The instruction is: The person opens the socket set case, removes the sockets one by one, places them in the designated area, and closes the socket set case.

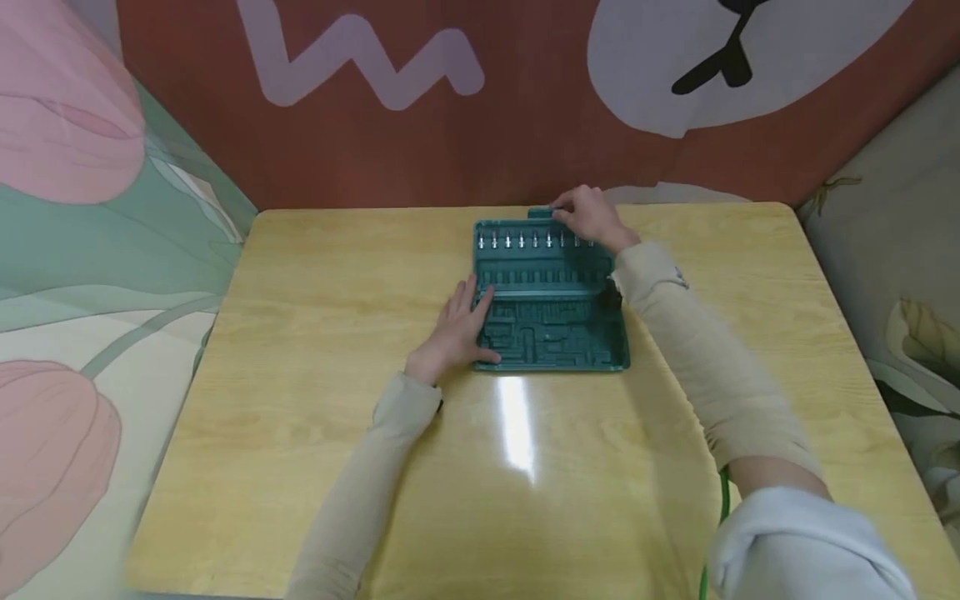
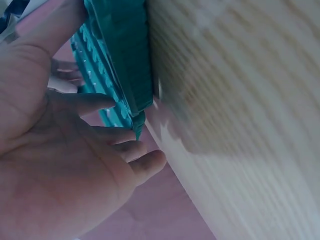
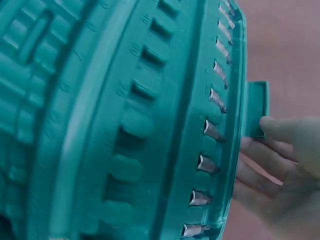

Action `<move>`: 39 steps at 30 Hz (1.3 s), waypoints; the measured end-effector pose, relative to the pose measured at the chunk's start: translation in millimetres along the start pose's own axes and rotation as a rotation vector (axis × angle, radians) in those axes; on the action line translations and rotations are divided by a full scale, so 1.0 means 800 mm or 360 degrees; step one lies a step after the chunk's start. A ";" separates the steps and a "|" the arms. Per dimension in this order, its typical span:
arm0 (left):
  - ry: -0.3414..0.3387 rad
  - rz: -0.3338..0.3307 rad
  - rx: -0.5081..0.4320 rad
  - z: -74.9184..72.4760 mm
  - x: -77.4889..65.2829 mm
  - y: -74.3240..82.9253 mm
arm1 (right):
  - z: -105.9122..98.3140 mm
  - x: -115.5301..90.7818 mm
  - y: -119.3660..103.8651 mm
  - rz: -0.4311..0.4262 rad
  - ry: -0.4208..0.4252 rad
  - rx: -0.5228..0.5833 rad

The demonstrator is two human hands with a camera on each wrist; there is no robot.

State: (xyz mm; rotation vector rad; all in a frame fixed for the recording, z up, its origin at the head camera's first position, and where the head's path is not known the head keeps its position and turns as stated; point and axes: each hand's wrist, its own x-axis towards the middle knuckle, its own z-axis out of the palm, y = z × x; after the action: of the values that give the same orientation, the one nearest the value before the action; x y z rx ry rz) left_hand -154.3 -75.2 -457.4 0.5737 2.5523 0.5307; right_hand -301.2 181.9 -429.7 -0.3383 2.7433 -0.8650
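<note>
An opened green plastic tool case (image 1: 551, 333) lies on the table, with its moulded halves facing up. Along the far half runs a row of silver bits (image 3: 212, 129), and beside it a row of slots holds nothing I can see. A small latch tab (image 3: 257, 107) sticks out from the far edge. My right hand (image 1: 590, 217) pinches this tab, thumb on it and fingers behind the case's rim. With fingers spread, my left hand (image 1: 456, 329) rests against the case's left side; its thumb lies at the near left corner.
The wooden table (image 1: 322, 350) extends on both sides of the case and toward me. A patterned reddish-brown wall (image 1: 420, 158) rises directly behind the table's far edge. A green cord (image 1: 724, 500) hangs beside my right sleeve.
</note>
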 end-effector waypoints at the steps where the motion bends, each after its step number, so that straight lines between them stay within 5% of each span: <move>1: -0.0008 -0.0006 -0.0006 0.000 -0.001 -0.001 | 0.005 0.001 0.002 0.0000 -0.0020 0.0031; 13: -0.0021 0.0008 -0.0071 0.003 -0.007 -0.002 | 0.029 -0.003 0.026 0.0026 -0.0121 0.0174; 23: -0.0062 0.0083 -0.0029 -0.001 -0.001 0.008 | 0.010 -0.030 0.042 0.0122 -0.0195 0.0260; 30: -0.0088 0.0104 0.0005 -0.006 0.003 0.008 | -0.005 -0.097 0.032 -0.0054 -0.0338 -0.0004; 36: -0.0137 0.0075 -0.0010 -0.024 0.006 -0.005 | 0.039 -0.152 -0.002 -0.0145 -0.0633 -0.0315; 39: -0.0208 0.0114 -0.0041 -0.035 0.010 -0.010 | 0.058 -0.158 -0.008 -0.0172 -0.0625 -0.0488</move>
State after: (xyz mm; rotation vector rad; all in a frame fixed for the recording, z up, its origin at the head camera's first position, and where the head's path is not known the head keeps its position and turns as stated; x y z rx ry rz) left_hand -177.7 -85.4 -441.2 0.6705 2.4056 0.5323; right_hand -167.0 189.0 -442.5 -0.6438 2.4948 -0.3464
